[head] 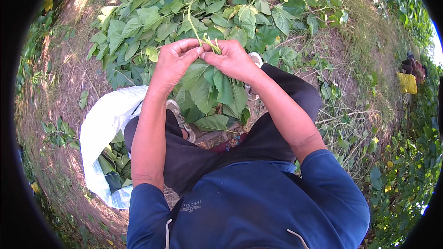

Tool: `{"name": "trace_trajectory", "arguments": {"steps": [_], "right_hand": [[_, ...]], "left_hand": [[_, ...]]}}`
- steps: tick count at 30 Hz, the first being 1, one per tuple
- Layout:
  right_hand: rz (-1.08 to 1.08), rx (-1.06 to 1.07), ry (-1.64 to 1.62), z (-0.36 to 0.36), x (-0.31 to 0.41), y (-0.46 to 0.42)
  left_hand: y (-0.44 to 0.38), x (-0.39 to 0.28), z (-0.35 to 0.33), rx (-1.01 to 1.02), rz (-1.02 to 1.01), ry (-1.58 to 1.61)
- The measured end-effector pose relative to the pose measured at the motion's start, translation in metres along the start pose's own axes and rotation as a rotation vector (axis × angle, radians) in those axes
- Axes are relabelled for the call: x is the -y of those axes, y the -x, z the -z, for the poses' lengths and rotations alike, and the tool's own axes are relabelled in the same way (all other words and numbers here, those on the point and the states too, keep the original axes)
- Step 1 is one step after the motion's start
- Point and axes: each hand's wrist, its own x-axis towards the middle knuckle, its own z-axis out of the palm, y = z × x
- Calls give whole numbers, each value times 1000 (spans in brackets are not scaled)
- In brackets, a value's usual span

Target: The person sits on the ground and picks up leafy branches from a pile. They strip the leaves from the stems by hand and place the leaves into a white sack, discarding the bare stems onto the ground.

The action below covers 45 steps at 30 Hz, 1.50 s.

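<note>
My left hand [178,57] pinches a long thin green stem [190,19] between thumb and fingertips. That stem curves away over a wide heap of cut leafy branches [155,20] on the ground. In my right hand [230,57] is a small bunch of leaf stalks [211,43], their cut ends pointing up. Broad green leaves [200,88] hang below this hand, between my knees. The two thumbs meet at the stems, so the exact finger grip is partly hidden.
A white plastic sack [98,124] stands open beside my left leg, with green leaves [117,164] inside. My shoes [181,117] flank the hanging leaves. Dry grass and stripped stems [346,117] lie to the right. A yellow bag [406,83] sits farther off near leafy plants.
</note>
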Motion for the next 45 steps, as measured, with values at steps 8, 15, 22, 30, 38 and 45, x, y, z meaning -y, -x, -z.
{"name": "trace_trajectory", "arguments": {"steps": [8,15,22,30,38,45], "right_hand": [[-67,36,203,7,6,0],[-82,112,190,12,14,6],[-36,70,253,11,18,9],[-49,36,179,7,13,9],[-69,77,131,15,21,16],[-55,109,154,39,37,31]], "left_hand": [[5,-6,-7,-90,-224,-582],[-6,4,29,-505,-315,-913],[3,-18,23,-304,126,123],[1,-18,26,-212,153,221],[-16,-4,65,-617,-12,232],[-18,37,199,-1114,-110,740]]}}
